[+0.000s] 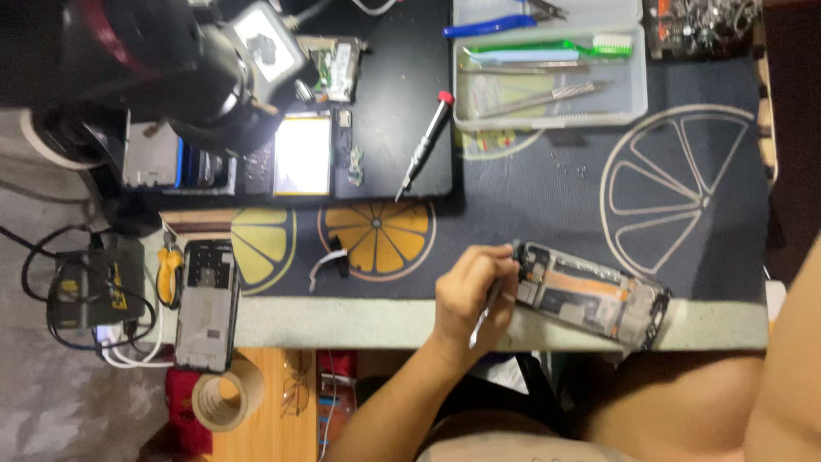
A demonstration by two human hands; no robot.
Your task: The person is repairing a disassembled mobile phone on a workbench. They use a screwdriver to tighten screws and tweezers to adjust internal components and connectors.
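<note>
Metal and bare circuitry showed inside the opened phone (592, 295), which lay tilted at the near edge of the counter (342, 321); it looked light, stiff and fragile, best gripped by its frame edges. One hand (469, 295) was closed around thin tweezers (487, 315) touching the phone's upper end; which hand it was could not be told, and no second hand showed. Nearby lay another phone frame (206, 304), a red-capped screwdriver (423, 145), a tool tray (547, 73) and a tape roll (227, 395), none blocking.
</note>
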